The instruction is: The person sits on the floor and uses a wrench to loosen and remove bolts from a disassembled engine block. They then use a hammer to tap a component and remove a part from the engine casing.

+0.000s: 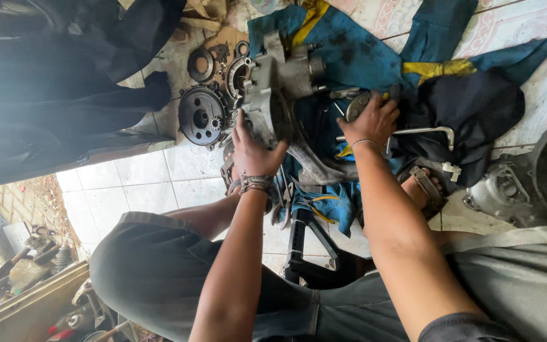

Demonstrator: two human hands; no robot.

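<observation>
Two hands at an engine case (276,95) on a blue cloth (356,57)
Left hand (254,152) clasps the case's lower edge, fingers spread; right hand (370,120) closes on a round metal part (357,104) beside it; a clutch drum (201,115) and bent rod (425,132) lie near.

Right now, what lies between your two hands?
In the head view, the grey engine casing standing on blue cloth fills the stretch: the left hand holds its near edge, and the right hand rests beside it.
</observation>
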